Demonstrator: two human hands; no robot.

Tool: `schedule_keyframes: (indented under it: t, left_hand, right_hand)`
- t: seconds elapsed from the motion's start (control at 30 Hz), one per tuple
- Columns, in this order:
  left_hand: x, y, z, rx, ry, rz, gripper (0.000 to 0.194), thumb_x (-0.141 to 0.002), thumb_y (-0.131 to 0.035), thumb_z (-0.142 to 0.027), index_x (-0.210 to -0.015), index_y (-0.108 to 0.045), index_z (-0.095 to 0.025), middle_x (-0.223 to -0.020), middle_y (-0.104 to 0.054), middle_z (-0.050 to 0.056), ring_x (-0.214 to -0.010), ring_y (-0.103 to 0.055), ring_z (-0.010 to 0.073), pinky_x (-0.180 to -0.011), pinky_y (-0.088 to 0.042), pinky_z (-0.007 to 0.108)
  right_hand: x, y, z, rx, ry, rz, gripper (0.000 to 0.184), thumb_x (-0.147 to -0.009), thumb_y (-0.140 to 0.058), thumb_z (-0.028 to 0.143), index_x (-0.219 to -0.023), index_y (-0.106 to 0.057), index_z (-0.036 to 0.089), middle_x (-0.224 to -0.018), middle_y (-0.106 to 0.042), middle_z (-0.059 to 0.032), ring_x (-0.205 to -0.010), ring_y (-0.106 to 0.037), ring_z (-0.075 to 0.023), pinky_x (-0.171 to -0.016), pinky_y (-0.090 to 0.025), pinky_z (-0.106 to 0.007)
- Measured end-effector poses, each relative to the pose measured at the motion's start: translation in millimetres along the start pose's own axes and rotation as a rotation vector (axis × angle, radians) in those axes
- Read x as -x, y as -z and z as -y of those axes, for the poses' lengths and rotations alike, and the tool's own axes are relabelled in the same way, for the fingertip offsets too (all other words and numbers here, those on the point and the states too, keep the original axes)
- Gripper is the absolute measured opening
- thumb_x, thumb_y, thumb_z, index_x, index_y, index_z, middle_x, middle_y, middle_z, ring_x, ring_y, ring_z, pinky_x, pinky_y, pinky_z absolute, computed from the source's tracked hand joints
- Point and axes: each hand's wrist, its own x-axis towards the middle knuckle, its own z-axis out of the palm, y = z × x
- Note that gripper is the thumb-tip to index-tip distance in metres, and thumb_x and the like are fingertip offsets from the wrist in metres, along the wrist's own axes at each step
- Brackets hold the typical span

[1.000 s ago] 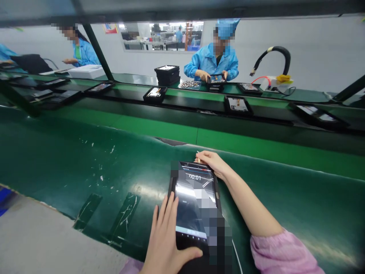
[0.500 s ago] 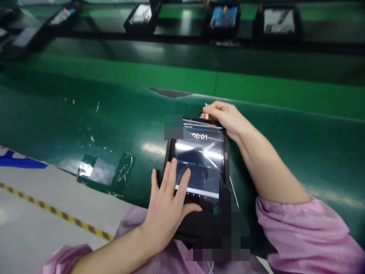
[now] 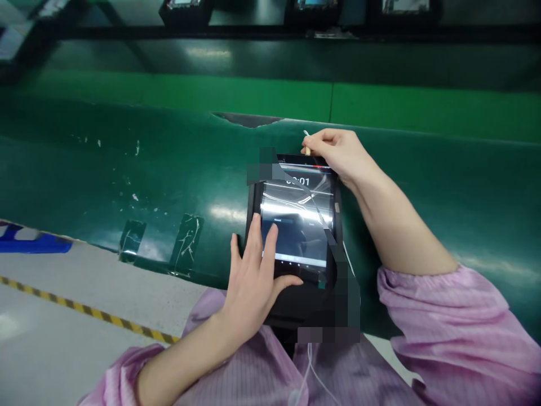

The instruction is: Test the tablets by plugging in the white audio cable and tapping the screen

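A tablet [image 3: 298, 225] in a black holder lies at the table's near edge, its lit screen reading a timer that ends in 01. My left hand [image 3: 251, 287] rests over its lower left part, fingers spread, with fingertips on or just above the glass. At the tablet's top edge, my right hand [image 3: 340, 151] pinches a small cream plug-like piece [image 3: 307, 151] with a white cord-like end. Whether that piece is seated in the tablet I cannot tell. Blurred blocks hide the tablet's upper left corner and the holder's lower right.
A worn green tabletop [image 3: 76, 175] with a torn edge spreads around the tablet. White wires [image 3: 310, 366] hang over my pink smock. Across the green strip, several dark holders with screens [image 3: 313, 8] stand in a row. Yellow-black floor tape [image 3: 88, 310] runs at lower left.
The view has tilted down, so the far screens have slid toward the top. Both hands keep about the same places on the tablet; the timer still ends in 01.
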Motion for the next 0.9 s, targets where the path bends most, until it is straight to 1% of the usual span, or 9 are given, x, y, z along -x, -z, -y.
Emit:
schedule_keyframes:
  t: [0.07, 0.17, 0.2, 0.3, 0.43, 0.53, 0.7, 0.8, 0.9]
  left_hand:
    - [0.6, -1.5, 2.4, 0.028, 0.009, -0.018, 0.090, -0.093, -0.047, -0.055, -0.156, 0.009, -0.022, -0.152, -0.032, 0.033, -0.143, -0.032, 0.0404, -0.106, -0.034, 0.068]
    - [0.8, -0.6, 6.7, 0.120, 0.011, -0.036, 0.088, -0.092, -0.050, -0.057, -0.156, 0.001, -0.024, -0.156, -0.027, 0.029, -0.144, -0.029, 0.0411, -0.109, -0.030, 0.068]
    - [0.3, 0.5, 8.3, 0.173, 0.021, -0.028, 0.088, -0.092, -0.052, -0.059, -0.156, -0.002, -0.025, -0.157, -0.025, 0.027, -0.145, -0.027, 0.0410, -0.110, -0.029, 0.068]
    - [-3.1, 4.6, 13.2, 0.338, 0.087, 0.011, 0.080, -0.094, -0.055, -0.054, -0.155, -0.008, -0.029, -0.161, -0.021, 0.020, -0.148, -0.021, 0.0378, -0.114, -0.026, 0.064]
    - [-10.0, 5.3, 18.1, 0.503, 0.174, 0.014, 0.076, -0.096, -0.056, -0.041, -0.155, -0.009, -0.033, -0.165, -0.013, 0.011, -0.151, -0.011, 0.0303, -0.120, -0.017, 0.055]
    - [-13.1, 3.8, 19.9, 0.583, 0.218, 0.040, 0.074, -0.096, -0.057, -0.036, -0.155, -0.012, -0.034, -0.165, -0.014, 0.005, -0.152, -0.009, 0.0283, -0.122, -0.015, 0.052]
    - [-12.9, 4.0, 21.6, 0.643, 0.220, 0.046, 0.068, -0.097, -0.052, -0.030, -0.154, -0.015, -0.035, -0.164, -0.018, 0.002, -0.152, -0.010, 0.0264, -0.123, -0.014, 0.051]
    - [-12.8, 4.1, 20.7, 0.638, 0.232, 0.052, 0.070, -0.095, -0.053, -0.030, -0.154, -0.015, -0.035, -0.164, -0.018, 0.003, -0.152, -0.010, 0.0277, -0.122, -0.015, 0.052]
    - [-13.7, 3.7, 18.5, 0.607, 0.246, 0.047, 0.073, -0.094, -0.055, -0.030, -0.154, -0.015, -0.034, -0.164, -0.019, 0.004, -0.152, -0.009, 0.0286, -0.122, -0.015, 0.053]
  right_hand:
    - [25.2, 8.4, 12.7, 0.184, 0.099, -0.083, 0.011, -0.092, -0.064, 0.020, -0.096, -0.067, 0.011, -0.101, -0.068, -0.0048, -0.105, -0.063, -0.0209, -0.094, -0.045, -0.036]
    - [95.1, 28.2, 34.8, 0.319, 0.299, -0.199, 0.029, -0.095, -0.062, 0.026, -0.123, -0.059, 0.023, -0.129, -0.060, -0.0073, -0.122, -0.054, -0.0219, -0.096, -0.047, -0.033]
    - [124.7, 35.1, 39.8, 0.326, 0.342, -0.180, 0.023, -0.098, -0.057, 0.027, -0.120, -0.060, 0.028, -0.122, -0.064, -0.0060, -0.114, -0.059, -0.0200, -0.091, -0.051, -0.031]
    - [214.5, 50.3, 39.7, 0.380, 0.323, 0.085, 0.011, -0.099, -0.055, 0.030, -0.096, -0.065, 0.033, -0.081, -0.069, -0.0009, -0.073, -0.066, -0.0159, -0.064, -0.055, -0.025]
    - [294.6, 41.5, 8.3, 0.323, 0.132, 0.305, 0.012, -0.098, -0.056, 0.021, -0.098, -0.065, 0.028, -0.074, -0.068, 0.0007, -0.059, -0.065, -0.0135, -0.050, -0.052, -0.020]
    - [314.2, 10.6, -21.5, 0.409, 0.149, 0.131, 0.017, -0.100, -0.051, 0.021, -0.109, -0.065, 0.023, -0.083, -0.070, -0.0038, -0.067, -0.068, -0.0158, -0.058, -0.056, -0.022]
    - [315.3, -37.0, -61.9, 0.561, 0.237, -0.029, 0.038, -0.104, -0.040, 0.023, -0.075, -0.066, 0.019, -0.065, -0.064, -0.0049, -0.053, -0.062, -0.0174, -0.050, -0.051, -0.027]
    - [318.2, -42.0, -75.9, 0.638, 0.254, -0.134, 0.045, -0.103, -0.038, 0.022, -0.067, -0.065, 0.020, -0.060, -0.060, -0.0040, -0.048, -0.059, -0.0164, -0.045, -0.049, -0.026]
    - [320.5, -31.8, -71.8, 0.613, 0.246, -0.136, 0.037, -0.102, -0.041, 0.022, -0.078, -0.070, 0.020, -0.069, -0.065, -0.0056, -0.056, -0.065, -0.0179, -0.050, -0.055, -0.026]
